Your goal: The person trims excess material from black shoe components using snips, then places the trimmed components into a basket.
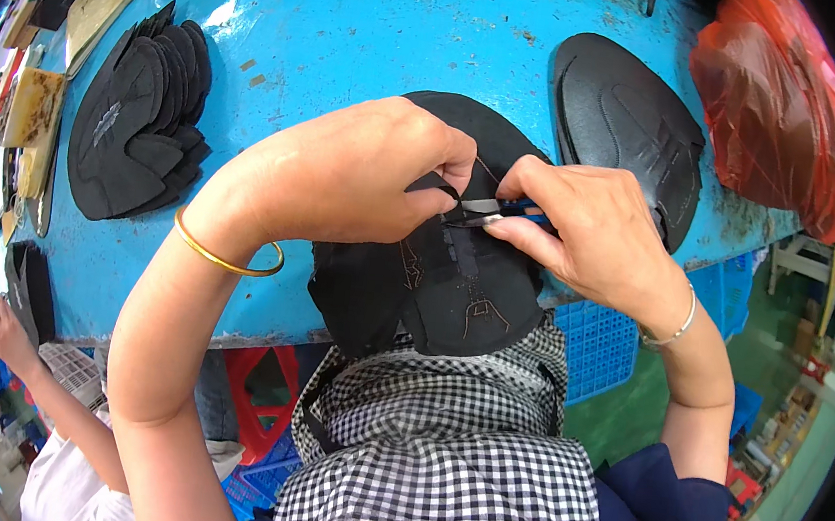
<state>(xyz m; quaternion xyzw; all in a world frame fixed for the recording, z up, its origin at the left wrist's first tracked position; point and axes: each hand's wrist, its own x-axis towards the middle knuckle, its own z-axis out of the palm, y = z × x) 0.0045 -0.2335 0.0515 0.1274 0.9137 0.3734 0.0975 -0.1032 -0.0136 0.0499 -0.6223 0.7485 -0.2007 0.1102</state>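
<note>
A black shoe upper (495, 288) with brown stitch lines on its inner side lies over the table's front edge and my lap. My left hand (376, 171) is closed over its middle, thumb and forefinger pinching a narrow black strip or edge of it. From the right, my right hand (587, 222) grips a pair of small thread snips (481, 206) with silver blades and dark blue handles. The blades point left and reach the pinched spot. My fingers hide part of the handles, and I cannot tell whether the blades touch the material.
A fanned stack of black uppers (134, 123) lies left on the blue table (359, 34). More stitched black uppers (632, 120) sit at right, beside a red plastic bag (778, 114). Below are a blue crate (602, 349) and red stool (259, 396). Another person's hand (9, 332) shows far left.
</note>
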